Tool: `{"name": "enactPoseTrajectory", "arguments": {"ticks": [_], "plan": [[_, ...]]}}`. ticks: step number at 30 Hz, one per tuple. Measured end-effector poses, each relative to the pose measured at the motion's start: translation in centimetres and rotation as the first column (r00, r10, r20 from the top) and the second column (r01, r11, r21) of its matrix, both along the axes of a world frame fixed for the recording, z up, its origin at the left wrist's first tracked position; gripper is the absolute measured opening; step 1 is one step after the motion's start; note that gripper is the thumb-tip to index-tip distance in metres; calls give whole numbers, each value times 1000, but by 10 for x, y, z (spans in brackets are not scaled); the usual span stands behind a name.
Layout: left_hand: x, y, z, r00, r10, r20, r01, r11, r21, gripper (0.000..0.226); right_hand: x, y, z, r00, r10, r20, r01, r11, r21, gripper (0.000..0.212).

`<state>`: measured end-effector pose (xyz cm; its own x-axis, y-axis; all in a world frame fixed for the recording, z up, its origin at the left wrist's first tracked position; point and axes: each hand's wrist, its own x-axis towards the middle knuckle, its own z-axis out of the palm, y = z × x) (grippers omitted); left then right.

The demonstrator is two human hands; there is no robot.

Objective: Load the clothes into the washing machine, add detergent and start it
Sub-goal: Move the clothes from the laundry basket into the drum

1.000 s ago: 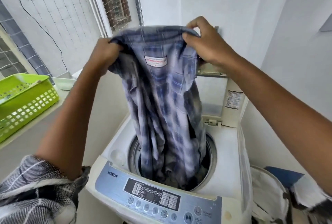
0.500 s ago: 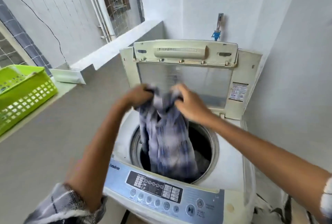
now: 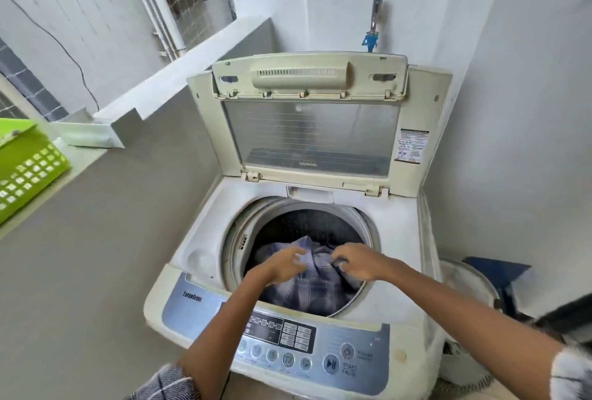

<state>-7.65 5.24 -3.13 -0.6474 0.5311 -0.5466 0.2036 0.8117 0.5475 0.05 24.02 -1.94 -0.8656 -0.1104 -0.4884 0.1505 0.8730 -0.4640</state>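
Both hands are reached over the near rim of the drum opening. The left hand (image 3: 285, 266) hangs above the cloth with its fingers spread and loosely bent, gripping nothing that can be seen. The right hand (image 3: 357, 263) is just beside it, fingers curled downward; whether its fingertips pinch the fabric or only hover at it cannot be told, since the frame is blurred there. A narrow gap separates the two hands.

Directly beneath them lies the blue-and-white checked shirt (image 3: 307, 287), bunched inside the drum (image 3: 307, 226) and filling its near half; the dark perforated far wall of the drum remains exposed above it. The drum sits in the top deck of a cream top-loading washing machine (image 3: 394, 239). Its lid (image 3: 310, 117) stands upright at the far edge, hinged open, with a clear window and a warning label at its right. The control panel (image 3: 298, 342) runs along the near edge, with round buttons and a start/pause key at its right end; the left forearm crosses over its left part.

Left of the machine, a grey half-wall carries a ledge on which a lime-green plastic basket (image 3: 28, 169) stands. On the far wall, above the lid, a tap with a blue fitting (image 3: 371, 37) is mounted. To the right of the machine, near the floor, a white bag or hamper (image 3: 464, 274) is partly visible.
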Motion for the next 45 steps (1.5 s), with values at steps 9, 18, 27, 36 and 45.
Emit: {"name": "enactPoseTrajectory", "arguments": {"ticks": [9,18,27,36,45], "plan": [[46,127,28,993,76,-90,-26,886,462,21,40,65,21,632,-661,-405,481,744,-463,21],[132,306,2,975,-207,78,132,827,546,29,142,223,-13,212,-944,-255,714,327,-619,22],[194,387,-164,906,-188,379,193,981,25,34,209,303,-187,180,-966,185,929,105,-354,17],[175,374,-343,939,68,336,13,973,-233,26,151,324,-392,402,-794,456,915,371,-162,20],[158,390,-498,936,152,318,-70,964,-255,25,85,339,-604,568,-670,479,745,666,49,21]]}}
